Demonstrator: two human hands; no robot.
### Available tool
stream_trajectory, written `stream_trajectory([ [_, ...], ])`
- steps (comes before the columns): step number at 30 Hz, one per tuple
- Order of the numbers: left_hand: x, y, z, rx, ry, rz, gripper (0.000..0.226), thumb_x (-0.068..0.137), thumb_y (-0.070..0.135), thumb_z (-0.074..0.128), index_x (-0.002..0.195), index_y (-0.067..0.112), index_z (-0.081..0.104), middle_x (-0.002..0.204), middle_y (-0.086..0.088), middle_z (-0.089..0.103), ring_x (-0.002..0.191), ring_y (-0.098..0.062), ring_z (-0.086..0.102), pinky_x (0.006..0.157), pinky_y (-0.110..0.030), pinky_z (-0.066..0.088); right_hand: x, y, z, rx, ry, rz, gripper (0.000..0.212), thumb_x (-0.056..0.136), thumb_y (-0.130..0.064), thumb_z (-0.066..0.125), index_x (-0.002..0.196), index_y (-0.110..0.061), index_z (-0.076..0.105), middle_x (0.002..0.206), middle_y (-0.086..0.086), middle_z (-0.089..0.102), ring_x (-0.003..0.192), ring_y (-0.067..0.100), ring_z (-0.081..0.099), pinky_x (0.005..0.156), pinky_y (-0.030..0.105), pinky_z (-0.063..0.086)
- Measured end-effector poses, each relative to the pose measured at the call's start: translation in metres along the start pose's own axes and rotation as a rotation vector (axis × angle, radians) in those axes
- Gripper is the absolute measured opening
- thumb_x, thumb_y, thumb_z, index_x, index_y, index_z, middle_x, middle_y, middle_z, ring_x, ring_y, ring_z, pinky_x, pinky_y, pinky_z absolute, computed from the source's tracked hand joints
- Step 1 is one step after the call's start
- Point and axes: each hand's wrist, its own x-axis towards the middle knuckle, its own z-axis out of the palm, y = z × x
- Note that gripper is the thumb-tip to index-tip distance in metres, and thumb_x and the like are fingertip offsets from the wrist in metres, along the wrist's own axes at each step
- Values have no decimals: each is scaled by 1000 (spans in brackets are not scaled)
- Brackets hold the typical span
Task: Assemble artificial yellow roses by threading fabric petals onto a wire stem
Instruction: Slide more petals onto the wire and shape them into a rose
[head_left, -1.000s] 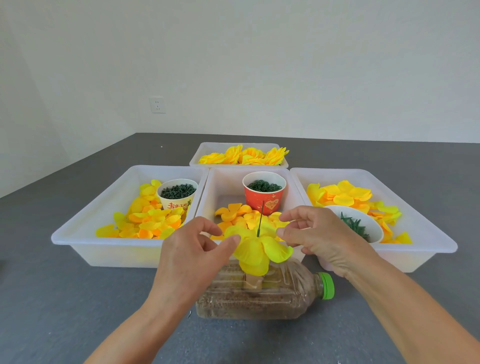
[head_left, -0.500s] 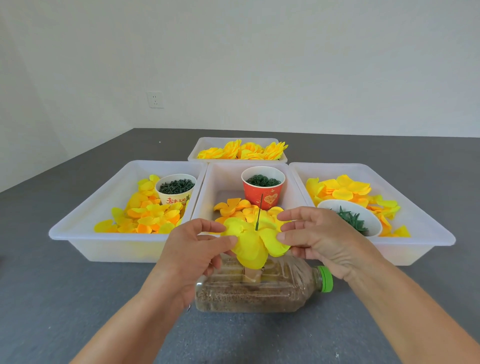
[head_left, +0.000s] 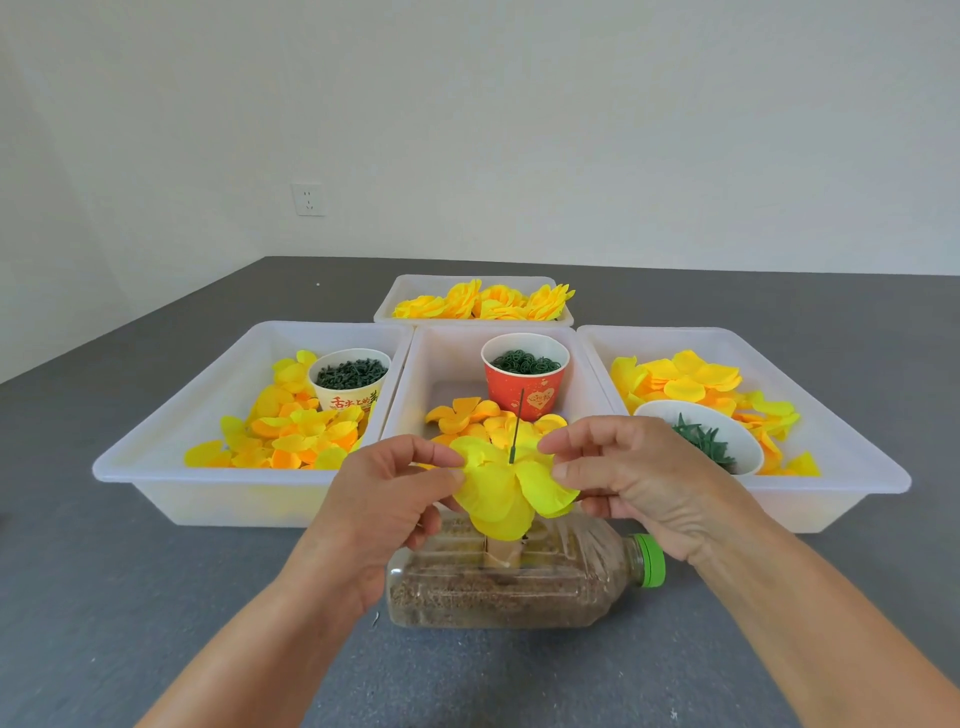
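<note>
- Petals (head_left: 506, 488), bright yellow, sit threaded on a thin green wire (head_left: 517, 426) that stands upright through their middle, above a bottle (head_left: 519, 587) lying on its side.
- Left hand (head_left: 384, 514) pinches the petals' left edge between thumb and forefinger; its other fingers curl underneath.
- Right hand (head_left: 639, 478) pinches the right edge the same way, with the remaining fingers loosely bent below.
- Bottle is clear plastic with a green cap (head_left: 652, 561) pointing right and a brown grainy fill; a tan plug (head_left: 501, 556) on its upper side seems to hold the wire, though the petals hide the join.
- Middle bin (head_left: 415, 384), just behind the hands, holds loose yellow-orange petals and a red cup (head_left: 524, 376) of dark green rings.
- Left bin (head_left: 171, 467) holds a heap of yellow and orange petals and a cream cup (head_left: 350, 384) of dark green bits.
- Right bin (head_left: 841, 447) holds more yellow petals and a white bowl (head_left: 698, 436) of green leafy pieces, partly behind the right hand.
- Far bin (head_left: 395, 299) beyond the middle one holds finished yellow roses (head_left: 488, 301).
- All rest on a grey table (head_left: 104, 597); a white wall with a socket (head_left: 308, 199) stands behind.
</note>
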Motion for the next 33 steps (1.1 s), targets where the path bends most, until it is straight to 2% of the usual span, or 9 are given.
stream_trajectory([
  [6, 2, -1, 0, 90, 62, 134, 15, 86, 11, 63, 72, 11, 66, 51, 2, 60, 37, -9, 41, 36, -16, 31, -5, 0, 3, -69, 26, -60, 16, 77, 6, 67, 79, -9, 70, 76, 4, 64, 63, 10, 57, 54, 21, 47],
  [9, 3, -2, 0, 156, 89, 191, 18, 86, 16, 64, 69, 17, 67, 55, 3, 60, 41, -7, 43, 41, -16, 35, -6, 0, 4, -112, 25, -84, 14, 77, 6, 68, 79, -7, 70, 67, -2, 63, 55, 3, 56, 52, 18, 49],
  [12, 5, -2, 1, 370, 134, 347, 15, 83, 25, 65, 71, 30, 69, 70, 11, 63, 55, -5, 48, 55, -18, 38, -6, -1, 5, -132, 23, -89, 13, 77, 7, 68, 80, -6, 70, 54, -10, 59, 47, -1, 55, 50, 17, 49],
  [16, 9, 7, 5, 552, 15, 472, 13, 84, 26, 65, 83, 38, 71, 95, 15, 60, 79, -2, 54, 63, -16, 39, -7, -2, 5, -131, 22, -86, 11, 77, 7, 68, 82, -3, 69, 55, -6, 59, 46, 3, 56, 49, 19, 49],
  [19, 15, 9, 9, 594, -22, 513, 11, 81, 27, 69, 86, 36, 73, 101, 14, 60, 69, 12, 51, 61, -8, 34, -7, -1, 5, -138, 19, -78, 10, 77, 5, 69, 84, -2, 70, 55, -6, 59, 47, 4, 57, 50, 19, 50],
  [21, 18, 9, 11, 598, -36, 520, 10, 79, 27, 72, 84, 36, 73, 100, 14, 60, 63, 18, 47, 60, -5, 33, -6, 1, 5, -147, 18, -73, 10, 77, 5, 69, 83, -3, 70, 52, -9, 58, 46, 2, 55, 50, 19, 50],
  [25, 22, 10, 17, 578, -69, 464, 13, 75, 31, 75, 75, 42, 70, 99, 16, 60, 76, 12, 51, 60, -5, 32, -5, 4, 6, -154, 12, -81, 10, 78, 5, 68, 84, -1, 69, 57, -5, 58, 46, 3, 55, 49, 19, 49],
  [29, 24, 9, 19, 510, -87, 407, 14, 74, 31, 76, 71, 43, 69, 96, 18, 61, 89, 3, 56, 67, -16, 36, -7, 5, 7, -131, -12, -76, 9, 78, 5, 68, 83, -2, 67, 57, -5, 59, 46, 7, 59, 46, 19, 47],
  [33, 25, 10, 20, 477, -100, 404, 18, 72, 28, 78, 66, 43, 70, 92, 18, 62, 85, 7, 56, 66, -14, 36, -7, 6, 8, -130, -40, -58, 9, 79, 3, 68, 85, -3, 66, 56, -6, 63, 49, 15, 65, 43, 19, 45],
])
